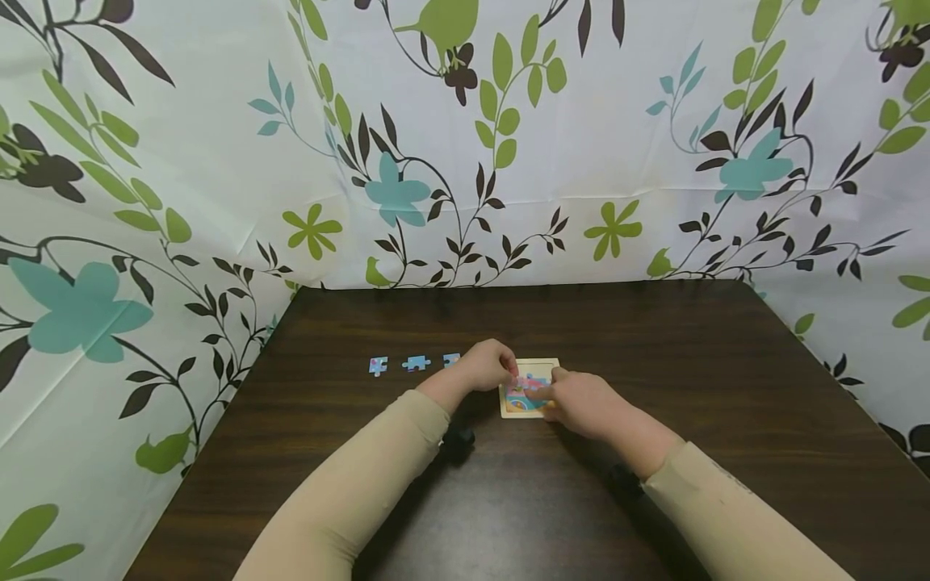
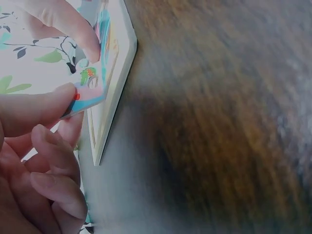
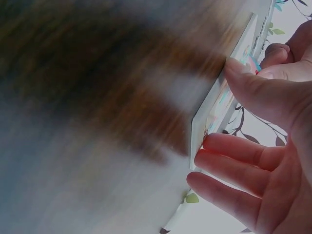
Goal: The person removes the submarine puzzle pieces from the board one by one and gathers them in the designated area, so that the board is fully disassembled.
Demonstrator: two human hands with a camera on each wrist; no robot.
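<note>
A small wooden puzzle tray (image 1: 513, 414) lies on the table, partly filled with pink, blue and orange pieces. My left hand (image 1: 485, 367) is over its left side. In the left wrist view, thumb and forefinger pinch a jigsaw piece (image 2: 89, 90) with pink, blue and a green figure, tilted at the tray's edge. My right hand (image 1: 587, 401) touches the tray's right side. Its thumb (image 3: 243, 80) rests at the rim, and the other fingers (image 3: 234, 163) lie fairly straight by the near corner. Its forefinger reaches over the pieces in the tray.
Left of the tray, several loose puzzle pieces lie in a row: one at the far left (image 1: 378, 365), one in the middle (image 1: 416, 363) and one beside my left wrist (image 1: 451, 359). The dark wooden table (image 1: 654, 339) meets a patterned cloth (image 1: 538, 202) behind.
</note>
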